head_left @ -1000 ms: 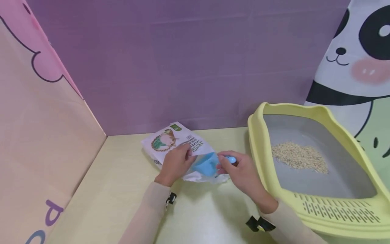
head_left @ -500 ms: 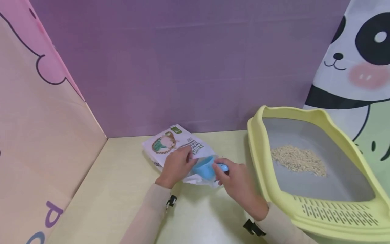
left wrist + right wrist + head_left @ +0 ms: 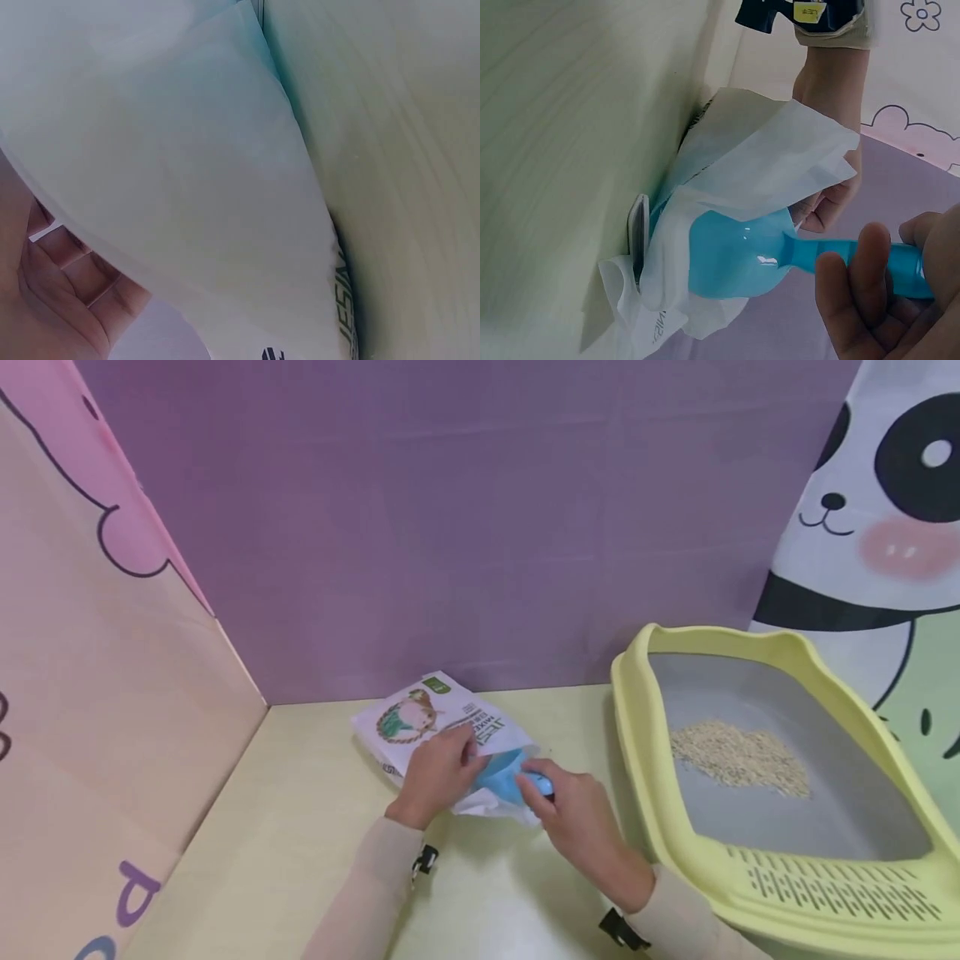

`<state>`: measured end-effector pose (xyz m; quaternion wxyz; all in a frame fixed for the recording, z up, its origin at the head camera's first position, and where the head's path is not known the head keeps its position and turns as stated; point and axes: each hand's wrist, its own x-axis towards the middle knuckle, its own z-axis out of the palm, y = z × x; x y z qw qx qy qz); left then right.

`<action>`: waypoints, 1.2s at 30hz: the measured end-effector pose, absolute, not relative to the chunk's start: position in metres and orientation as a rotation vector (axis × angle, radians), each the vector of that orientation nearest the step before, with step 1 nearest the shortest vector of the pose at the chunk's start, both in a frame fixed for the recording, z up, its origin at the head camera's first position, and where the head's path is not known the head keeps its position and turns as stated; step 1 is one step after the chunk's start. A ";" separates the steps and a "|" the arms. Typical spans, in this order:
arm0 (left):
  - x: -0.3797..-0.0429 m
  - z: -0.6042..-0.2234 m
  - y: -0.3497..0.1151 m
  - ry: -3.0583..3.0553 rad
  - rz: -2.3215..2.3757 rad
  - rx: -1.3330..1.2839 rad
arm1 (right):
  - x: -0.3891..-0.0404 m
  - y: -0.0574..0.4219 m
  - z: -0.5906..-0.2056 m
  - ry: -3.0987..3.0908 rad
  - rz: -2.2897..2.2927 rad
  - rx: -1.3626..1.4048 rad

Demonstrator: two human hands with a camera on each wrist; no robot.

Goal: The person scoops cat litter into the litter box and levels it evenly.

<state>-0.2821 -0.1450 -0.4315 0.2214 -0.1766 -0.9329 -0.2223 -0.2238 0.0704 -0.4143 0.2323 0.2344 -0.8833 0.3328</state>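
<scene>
A white printed bag (image 3: pixel 408 718) lies on the table, its mouth facing right and towards me. My left hand (image 3: pixel 438 777) pinches the upper edge of that mouth and holds it raised. My right hand (image 3: pixel 581 822) grips the handle of a blue scoop (image 3: pixel 742 255). The scoop's head sits partly inside the bag's mouth, the white film covering its front end. In the left wrist view the bag's film fills the middle, with the left palm (image 3: pixel 60 292) behind it. What the bag contains is hidden.
To the right stands a yellow litter box (image 3: pixel 825 860) with a grey base and a slotted front ledge. A heap of pale pellets (image 3: pixel 738 756) lies in it. A purple wall (image 3: pixel 450 527) closes off the back of the pale table (image 3: pixel 300 827).
My right hand has moved left and towards me, bringing the scoop further into the bag's mouth. The left hand keeps its hold on the edge, almost still.
</scene>
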 end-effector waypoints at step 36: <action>-0.282 -0.433 -0.143 -2.601 -0.619 -0.490 | -0.228 0.062 -0.436 -2.610 1.767 0.499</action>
